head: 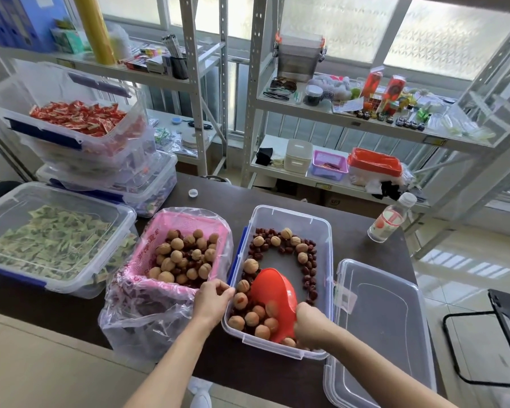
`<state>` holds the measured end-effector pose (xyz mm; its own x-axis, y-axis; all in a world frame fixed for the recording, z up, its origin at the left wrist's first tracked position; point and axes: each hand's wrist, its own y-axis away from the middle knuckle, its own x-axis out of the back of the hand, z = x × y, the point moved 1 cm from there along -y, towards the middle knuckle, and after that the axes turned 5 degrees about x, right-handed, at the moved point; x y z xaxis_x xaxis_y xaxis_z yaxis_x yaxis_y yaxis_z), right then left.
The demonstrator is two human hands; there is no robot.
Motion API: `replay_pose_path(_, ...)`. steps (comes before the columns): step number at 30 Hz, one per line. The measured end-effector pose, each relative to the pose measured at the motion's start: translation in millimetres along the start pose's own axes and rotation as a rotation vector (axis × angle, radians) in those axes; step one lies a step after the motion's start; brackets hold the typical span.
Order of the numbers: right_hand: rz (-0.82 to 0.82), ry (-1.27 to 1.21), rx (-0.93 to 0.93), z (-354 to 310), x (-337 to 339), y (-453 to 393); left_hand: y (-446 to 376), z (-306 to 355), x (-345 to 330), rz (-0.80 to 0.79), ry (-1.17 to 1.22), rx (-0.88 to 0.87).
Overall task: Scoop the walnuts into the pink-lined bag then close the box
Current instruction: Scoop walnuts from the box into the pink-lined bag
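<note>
A clear plastic box (289, 214) stands on the dark table with walnuts (251, 318) and red dates along its edges. My right hand (309, 326) grips a red scoop (273, 293) that lies mouth-down inside the box at its near end. Left of the box is a pink basket lined with a clear bag (147, 307), holding a pile of walnuts (183, 256) and dates. My left hand (211, 298) pinches the near left rim of the box, beside the bag. The box's clear lid (377, 325) lies flat on the right.
A lidded bin of green packets (50, 237) sits at the left, with stacked bins of red sweets (77, 116) behind it. A water bottle (390, 220) stands at the table's right edge, a bottle cap (193, 193) farther back. Metal shelves (351, 125) stand beyond.
</note>
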<state>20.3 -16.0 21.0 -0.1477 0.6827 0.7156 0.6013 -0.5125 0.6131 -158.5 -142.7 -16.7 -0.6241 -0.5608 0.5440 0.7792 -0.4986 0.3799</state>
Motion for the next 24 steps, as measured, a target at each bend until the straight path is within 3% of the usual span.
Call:
replay_pose_path(5,-0.058,-0.347,-0.095,3,-22,-15,1,0,1,0.007,-0.011,0.009)
replay_pose_path(24,-0.159,-1.219,-0.136,26,-30,-26,-1,-3,2,0.012,0.000,0.010)
